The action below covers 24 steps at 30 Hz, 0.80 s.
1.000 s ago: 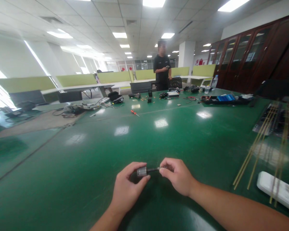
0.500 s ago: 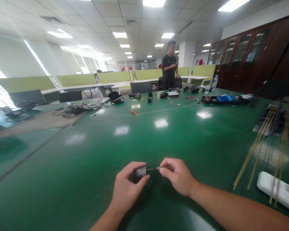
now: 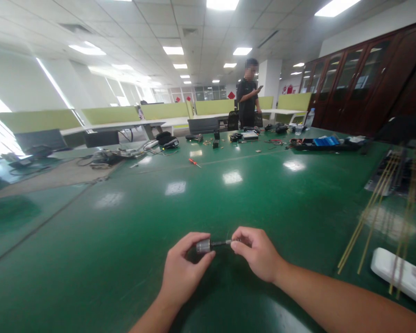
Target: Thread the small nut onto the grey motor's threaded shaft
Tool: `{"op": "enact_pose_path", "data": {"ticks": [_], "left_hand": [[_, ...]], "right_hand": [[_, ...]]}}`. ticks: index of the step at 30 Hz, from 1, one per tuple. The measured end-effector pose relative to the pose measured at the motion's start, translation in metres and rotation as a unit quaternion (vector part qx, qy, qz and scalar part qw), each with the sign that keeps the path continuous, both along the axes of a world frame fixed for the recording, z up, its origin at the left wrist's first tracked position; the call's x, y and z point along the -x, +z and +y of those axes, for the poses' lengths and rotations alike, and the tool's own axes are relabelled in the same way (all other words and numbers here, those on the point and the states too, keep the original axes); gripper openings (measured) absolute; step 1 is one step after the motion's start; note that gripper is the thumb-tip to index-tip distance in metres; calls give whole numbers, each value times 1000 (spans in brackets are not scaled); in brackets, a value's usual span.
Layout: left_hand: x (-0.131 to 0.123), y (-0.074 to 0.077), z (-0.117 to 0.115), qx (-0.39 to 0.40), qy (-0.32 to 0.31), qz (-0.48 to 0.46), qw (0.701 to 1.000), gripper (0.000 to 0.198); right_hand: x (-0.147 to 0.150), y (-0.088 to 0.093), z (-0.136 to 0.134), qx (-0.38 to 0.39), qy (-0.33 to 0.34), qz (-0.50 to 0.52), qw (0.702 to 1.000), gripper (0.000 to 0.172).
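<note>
Low over the green table [image 3: 131,217], my left hand [image 3: 182,275] is closed round a small silver cylinder [image 3: 203,245], with thumb and fingers wrapped about its body. A thin dark shaft [image 3: 221,243] sticks out of the cylinder to the right. My right hand [image 3: 255,253] pinches the far end of that shaft between thumb and fingertips. Whatever small part sits at the shaft's tip is hidden by the fingers.
Several thin brass rods [image 3: 370,217] lie at the right, beside a white flat object [image 3: 400,275]. A red screwdriver [image 3: 193,162], cables and small tools lie at the far end. A person in black [image 3: 247,95] stands beyond the table, looking at a phone. Dark wooden cabinets [image 3: 360,78] line the right wall.
My hands and the cylinder have stayed where they were. The person in black at the far end has walked to the right.
</note>
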<state>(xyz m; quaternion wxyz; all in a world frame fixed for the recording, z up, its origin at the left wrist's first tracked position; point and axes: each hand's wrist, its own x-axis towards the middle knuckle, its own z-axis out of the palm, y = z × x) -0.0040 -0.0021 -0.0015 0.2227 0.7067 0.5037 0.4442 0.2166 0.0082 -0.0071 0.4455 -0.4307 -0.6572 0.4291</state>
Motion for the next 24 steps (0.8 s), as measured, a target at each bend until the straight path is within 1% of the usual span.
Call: {"op": "enact_pose_path", "data": {"ticks": [11,14,17,20,22,24], "left_hand": [[0,1,-1,16,9,-14,1000,25],[2,0,-1,28,19,-23,999,27],[4,-1,1,40,42,-37,998,31],[5,-4,5,43,83,-66,993,38],[4,-5,8,44,106,-101,988,47],[3,-4,11,51,120,-138,982,58]], "right_hand": [[0,2,0,-3,-4,-5,1000,15],[0,2,0,11,-7,35,999,17],[1,1,3,44,-18,133,990,29],[3,-3,7,101,-30,208,972,44],[4,-5,9,129,-24,221,966,50],[5,-8,9,137,-17,210,968,53]]}}
